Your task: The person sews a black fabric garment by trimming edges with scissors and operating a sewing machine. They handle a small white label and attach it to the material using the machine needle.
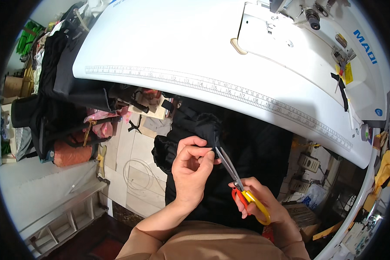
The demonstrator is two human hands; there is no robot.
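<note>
My left hand (191, 169) pinches the black fabric (208, 126) in front of the white table's near edge, with thumb and fingertips together. Long-bladed scissors (255, 204) with yellow and red handles are in the grip of my right hand (258, 197). Their blade tips reach up to the fabric just right of my left fingertips; whether thread lies between them is too small to tell. More black cloth hangs down over my lap behind both hands.
A white sewing table (160, 39) with a printed ruler strip spans the top, bearing a machine (301, 15) at top right. Dark cloths (56, 69), pink fabric and an orange bundle (71, 149) pile at left, above a ladder (69, 221). Boxes (301, 216) sit low at right.
</note>
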